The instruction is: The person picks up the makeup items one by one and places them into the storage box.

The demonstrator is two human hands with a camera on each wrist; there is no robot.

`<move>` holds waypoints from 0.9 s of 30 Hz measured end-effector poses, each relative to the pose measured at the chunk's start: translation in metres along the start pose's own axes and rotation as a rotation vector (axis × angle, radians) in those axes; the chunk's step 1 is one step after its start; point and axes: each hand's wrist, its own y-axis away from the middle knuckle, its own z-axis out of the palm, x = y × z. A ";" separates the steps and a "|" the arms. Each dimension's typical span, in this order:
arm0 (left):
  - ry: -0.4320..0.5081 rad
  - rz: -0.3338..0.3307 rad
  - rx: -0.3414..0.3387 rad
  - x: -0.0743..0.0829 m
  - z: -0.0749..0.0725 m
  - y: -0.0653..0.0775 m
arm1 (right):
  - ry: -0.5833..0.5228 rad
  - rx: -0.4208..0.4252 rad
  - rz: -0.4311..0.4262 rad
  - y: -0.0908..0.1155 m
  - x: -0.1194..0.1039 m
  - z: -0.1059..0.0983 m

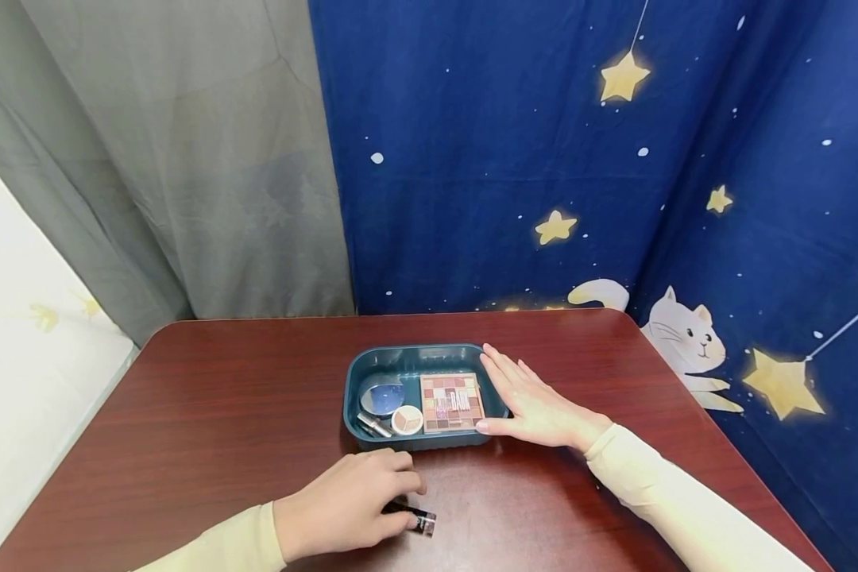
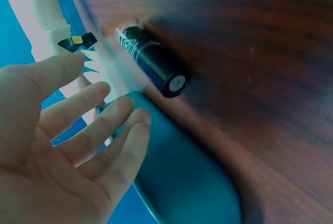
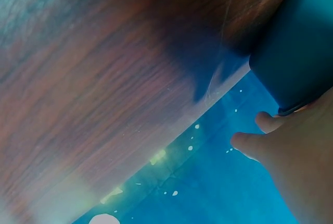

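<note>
A black cosmetic tube (image 1: 423, 521), apparently a lipstick with a round label on its base, lies on the table under my left hand (image 1: 357, 500). In the left wrist view the tube (image 2: 156, 62) stands apart from that hand's loosely bent, spread fingers (image 2: 122, 148). My right hand (image 1: 536, 403) rests at the right side of a teal basket (image 1: 457, 441), its fingers extended along the rim. Inside the basket are an eyeshadow palette (image 1: 452, 403), a round mirror-like compact (image 1: 382, 396), a small round three-shade pan (image 1: 407, 420) and slim silvery tubes (image 1: 374, 425).
The dark red wooden table (image 1: 243, 405) carries the basket near its middle. Behind the table's far edge hang a grey curtain (image 1: 236, 175) and a blue star-patterned curtain (image 1: 472, 159). A white surface (image 1: 36, 342) lies off the left side.
</note>
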 end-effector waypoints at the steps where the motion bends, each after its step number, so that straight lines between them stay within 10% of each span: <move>1: -0.012 0.007 -0.014 0.000 0.002 0.000 | 0.000 -0.003 0.004 0.000 0.000 0.000; 12: -0.074 0.045 -0.096 -0.002 0.017 -0.001 | 0.001 0.008 0.001 -0.001 0.002 0.001; 27: -0.126 0.108 -0.017 -0.004 0.023 0.004 | 0.005 -0.018 0.018 -0.001 0.003 0.001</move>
